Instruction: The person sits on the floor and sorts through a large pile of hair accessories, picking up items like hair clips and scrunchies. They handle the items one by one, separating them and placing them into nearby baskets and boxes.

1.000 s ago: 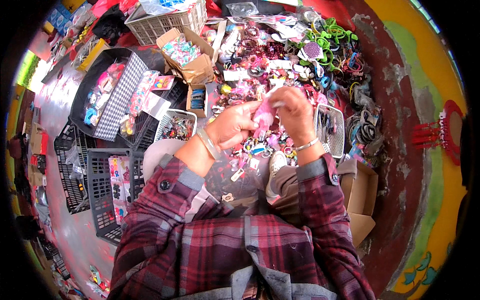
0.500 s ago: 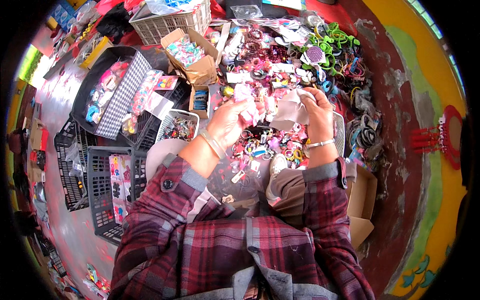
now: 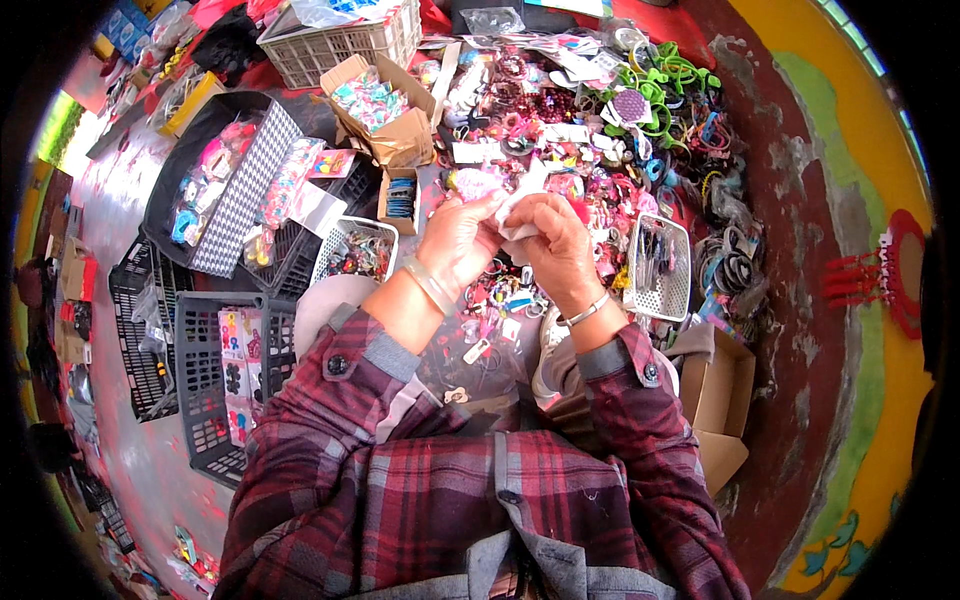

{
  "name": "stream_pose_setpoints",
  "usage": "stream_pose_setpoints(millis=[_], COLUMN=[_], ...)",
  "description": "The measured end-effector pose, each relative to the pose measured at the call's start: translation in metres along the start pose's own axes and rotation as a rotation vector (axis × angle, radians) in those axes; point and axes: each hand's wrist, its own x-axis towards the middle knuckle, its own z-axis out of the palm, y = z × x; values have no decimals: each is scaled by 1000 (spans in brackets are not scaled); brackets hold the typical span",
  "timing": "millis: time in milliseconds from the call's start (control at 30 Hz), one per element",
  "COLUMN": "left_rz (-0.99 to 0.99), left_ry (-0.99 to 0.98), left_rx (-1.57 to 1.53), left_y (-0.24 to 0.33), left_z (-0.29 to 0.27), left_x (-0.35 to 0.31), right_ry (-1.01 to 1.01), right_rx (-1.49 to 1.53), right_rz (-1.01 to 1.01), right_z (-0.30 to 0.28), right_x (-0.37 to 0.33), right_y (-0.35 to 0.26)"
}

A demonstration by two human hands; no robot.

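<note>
My left hand (image 3: 455, 245) is closed round a soft pink item (image 3: 476, 184), which pokes out past the fingertips; its exact kind is partly hidden. A crumpled white cloth or tissue (image 3: 522, 208) is pinched in my right hand (image 3: 556, 246), right against the left fingers. The two hands meet in front of me, above a spread heap of small hair accessories and trinkets (image 3: 515, 303), mostly pink and red. What lies between the touching fingertips is hidden.
To the right stands a white basket (image 3: 641, 290) with dark slim items, then an open cardboard box (image 3: 735, 385). Bright green bands (image 3: 660, 75) lie at the heap's far right. On the left are a white basket (image 3: 330, 262), a grey crate (image 3: 200, 400) and a carton (image 3: 405, 150).
My right hand has moved left and nearer, bringing the white cloth or tissue against the left hand. The cloth is now bunched up, and the white basket at right is uncovered.
</note>
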Motion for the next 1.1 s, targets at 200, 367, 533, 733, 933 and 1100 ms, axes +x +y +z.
stream_pose_setpoints(millis=[200,367,533,733,933,1100], left_rz=[52,27,11,8,-61,-103], left_ry=[-136,-185,-116,-172,-23,-181], left_rx=[-66,41,-13,-14,83,13], left_y=[17,10,1,7,0,1], left_z=[12,12,13,11,12,19], left_x=[-7,-8,-8,-7,-8,-14], right_ry=[34,191,-40,-40,-40,-101], right_rx=[187,297,-23,-187,26,-260], right_rz=[462,238,-15,355,228,-140], right_z=[-37,-39,-13,-48,-33,-11], right_x=[0,8,6,5,9,9], right_y=[19,-8,-3,16,-28,-14])
